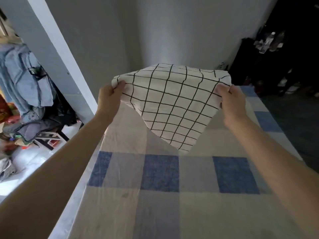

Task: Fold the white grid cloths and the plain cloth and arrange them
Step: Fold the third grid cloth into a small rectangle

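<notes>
A white cloth with a black grid point(170, 102) hangs in the air above the bed, spread between both hands. My left hand point(108, 99) pinches its left corner and my right hand point(233, 104) pinches its right corner. The top edge bulges away from me and the lower corner droops to a point above the sheet. Only this one cloth is in view.
The bed point(160, 195), under a blue, grey and cream checked sheet, runs from me toward the grey wall. A pile of clothes and a stool point(46, 135) stand on the floor to the left. Dark furniture point(276, 66) stands at the far right.
</notes>
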The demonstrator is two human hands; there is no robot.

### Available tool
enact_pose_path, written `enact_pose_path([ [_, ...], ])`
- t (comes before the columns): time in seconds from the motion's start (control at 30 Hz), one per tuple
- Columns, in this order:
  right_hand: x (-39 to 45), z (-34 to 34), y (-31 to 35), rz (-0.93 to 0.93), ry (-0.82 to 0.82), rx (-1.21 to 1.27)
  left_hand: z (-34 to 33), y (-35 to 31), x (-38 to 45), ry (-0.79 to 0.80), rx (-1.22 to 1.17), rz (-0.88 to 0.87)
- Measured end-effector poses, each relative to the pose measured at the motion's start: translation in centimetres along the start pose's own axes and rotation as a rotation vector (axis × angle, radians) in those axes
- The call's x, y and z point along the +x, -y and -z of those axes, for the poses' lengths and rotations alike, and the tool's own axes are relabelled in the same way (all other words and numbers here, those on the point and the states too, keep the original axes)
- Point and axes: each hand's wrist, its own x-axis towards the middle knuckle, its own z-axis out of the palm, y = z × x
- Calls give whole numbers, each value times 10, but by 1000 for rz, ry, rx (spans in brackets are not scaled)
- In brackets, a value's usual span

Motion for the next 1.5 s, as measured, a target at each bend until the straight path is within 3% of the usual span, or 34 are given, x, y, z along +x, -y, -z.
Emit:
enact_pose_path([
  [0.17,-41,45,-32,-9,201,-15,24,34,-63,-35,313,-222],
  [0.23,-70,65,-61,-80,234,-82,33,66,-102,19,434,-227],
  [0.3,-104,84,-94,-153,284,-192,41,102,-144,156,531,-282],
  [0.43,-161,113,-157,-308,427,-360,53,162,-214,591,695,-516],
  [0.5,-176,126,-186,-352,519,-434,57,178,-239,748,709,-467],
  [0.57,-186,138,-207,-385,627,-488,60,187,-262,793,731,-319],
  [0.7,-192,144,-221,-450,627,-494,55,183,-280,675,401,151],
  [0.8,-191,137,-221,-416,562,-492,49,167,-279,568,162,374],
  [0.87,-189,131,-218,-382,527,-520,45,159,-278,550,101,507],
  [0.97,-183,121,-210,-401,528,-539,41,156,-279,617,7,871],
  [1.07,-173,109,-204,-426,607,-553,41,164,-280,629,183,846],
  [1.23,-150,74,-191,-422,602,-472,48,170,-284,333,114,636],
  [1.37,-128,36,-182,-476,644,-280,47,174,-274,220,312,575],
  [1.5,-107,12,-202,-367,702,-498,46,179,-263,146,382,555],
])
